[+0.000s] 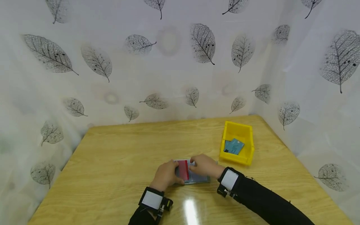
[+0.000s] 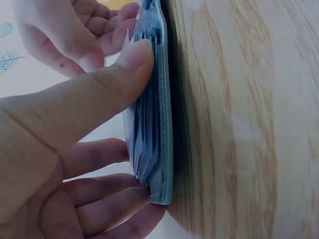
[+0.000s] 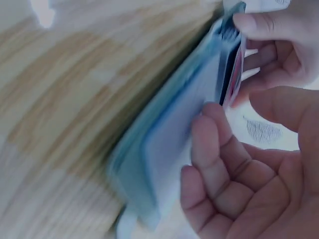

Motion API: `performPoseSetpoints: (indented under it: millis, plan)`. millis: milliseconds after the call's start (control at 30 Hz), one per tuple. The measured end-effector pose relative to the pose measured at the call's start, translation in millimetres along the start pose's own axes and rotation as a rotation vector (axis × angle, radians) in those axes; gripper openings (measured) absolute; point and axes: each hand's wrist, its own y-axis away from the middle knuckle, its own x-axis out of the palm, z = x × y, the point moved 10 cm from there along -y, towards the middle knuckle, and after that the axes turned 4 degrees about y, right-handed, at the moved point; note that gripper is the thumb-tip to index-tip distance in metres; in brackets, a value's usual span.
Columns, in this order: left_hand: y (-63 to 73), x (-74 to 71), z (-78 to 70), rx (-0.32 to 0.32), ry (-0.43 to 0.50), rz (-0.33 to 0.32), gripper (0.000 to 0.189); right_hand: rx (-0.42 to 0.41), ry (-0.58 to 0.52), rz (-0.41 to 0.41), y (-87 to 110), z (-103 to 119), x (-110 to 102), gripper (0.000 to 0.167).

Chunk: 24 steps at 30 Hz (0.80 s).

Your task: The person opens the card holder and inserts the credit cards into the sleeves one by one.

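Observation:
A card holder (image 1: 199, 179) with a pale blue-green cover and several clear sleeves lies spread on the wooden table. Its left side shows a pink-red card (image 1: 182, 170) under plastic. My left hand (image 1: 165, 175) grips that side, thumb (image 2: 134, 56) across the edges of the stacked sleeves (image 2: 144, 124) and fingers at the far edge. Over the middle of the holder is my right hand (image 1: 206, 165), its fingers (image 3: 204, 139) loosely bent beside the pale right-hand sleeve (image 3: 179, 124). A gap shows between right thumb and fingers, with nothing in it.
A yellow bin (image 1: 251, 147) stands at the back right, beyond my right hand, with blue-green cards (image 1: 235, 146) inside. Leaf-patterned sheeting (image 1: 168, 68) rises behind the table (image 1: 118, 156) and along both sides.

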Motion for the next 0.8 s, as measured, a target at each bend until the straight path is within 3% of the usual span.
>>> performPoseSetpoints:
  millis: [267,433,567,667,800]
  plan:
    - [2.4,-2.5,5.3,-0.005,-0.013,-0.001,0.069,0.074,-0.049,-0.179,9.9,-45.1,-60.4,0.025]
    - [4.2,-5.7,4.9,-0.001,-0.023,-0.008,0.07,0.176,-0.044,-0.316,19.9,-85.9,-99.1,0.025]
    - [4.6,-5.4,5.8,-0.007,-0.035,-0.007,0.069,0.286,-0.018,-0.394,28.7,-119.3,-115.3,0.026]
    - [4.4,-3.1,5.6,-0.012,-0.036,0.003,0.07,0.373,0.003,-0.358,31.7,-141.5,-110.5,0.031]
    - [4.0,1.2,5.3,-0.027,-0.021,0.022,0.076,0.458,0.055,-0.187,30.2,-160.6,-87.0,0.041]
